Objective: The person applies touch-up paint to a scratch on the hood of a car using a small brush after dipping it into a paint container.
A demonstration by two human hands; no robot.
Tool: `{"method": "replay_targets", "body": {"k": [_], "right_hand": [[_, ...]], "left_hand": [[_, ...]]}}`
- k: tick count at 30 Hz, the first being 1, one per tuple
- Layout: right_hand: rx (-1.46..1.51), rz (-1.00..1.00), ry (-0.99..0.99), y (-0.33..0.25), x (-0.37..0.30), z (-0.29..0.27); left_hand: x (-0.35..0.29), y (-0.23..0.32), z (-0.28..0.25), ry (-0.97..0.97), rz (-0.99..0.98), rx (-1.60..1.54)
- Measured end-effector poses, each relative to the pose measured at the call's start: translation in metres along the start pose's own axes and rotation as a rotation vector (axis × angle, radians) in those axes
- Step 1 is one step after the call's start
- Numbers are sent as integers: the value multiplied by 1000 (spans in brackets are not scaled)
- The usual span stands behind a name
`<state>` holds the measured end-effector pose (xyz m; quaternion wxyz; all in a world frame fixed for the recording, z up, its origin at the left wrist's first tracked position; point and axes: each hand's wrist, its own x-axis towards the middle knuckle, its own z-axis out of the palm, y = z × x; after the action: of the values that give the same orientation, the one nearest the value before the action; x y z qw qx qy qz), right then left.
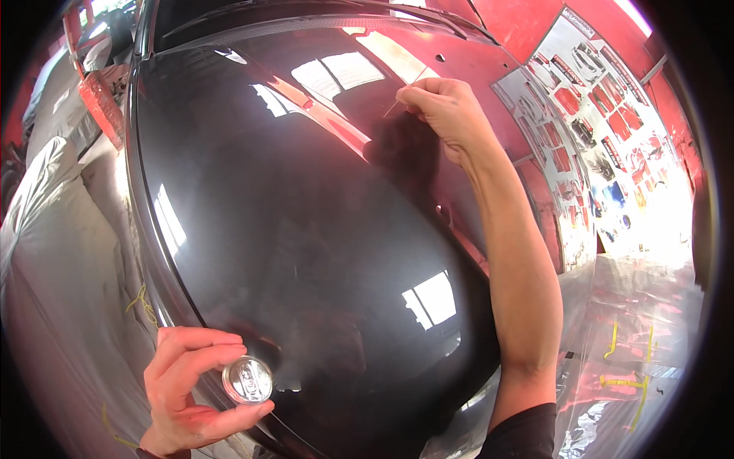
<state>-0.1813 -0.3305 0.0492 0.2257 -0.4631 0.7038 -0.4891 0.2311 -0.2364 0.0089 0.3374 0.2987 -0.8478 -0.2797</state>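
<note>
Now the right hand (447, 107) pinches a thin stick-like tool (405, 90) between fingertips, its tip touching the glossy black car hood (306, 229) near the far edge. Left hand (187, 386) — fingers and thumb clamped around a small round silver tin (248, 379) — hovers at the hood's near rim. Plastic sheeting (61, 252) drapes alongside.

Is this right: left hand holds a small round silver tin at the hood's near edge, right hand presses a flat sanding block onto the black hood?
Not quite. The head view shows the right hand pinching a thin stick-like tool, tip at the black hood, not a sanding block. The rest stands: the left hand holds the small round silver tin at the hood's near edge.
</note>
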Motion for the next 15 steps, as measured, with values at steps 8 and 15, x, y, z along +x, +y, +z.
{"method": "replay_targets", "body": {"k": [8, 15], "right_hand": [[31, -40, -19, 0, -3, -1], [34, -44, -22, 1, -3, 1]], "left_hand": [[-2, 1, 1, 10, -16, 4], [-3, 1, 3, 13, -21, -9]]}}
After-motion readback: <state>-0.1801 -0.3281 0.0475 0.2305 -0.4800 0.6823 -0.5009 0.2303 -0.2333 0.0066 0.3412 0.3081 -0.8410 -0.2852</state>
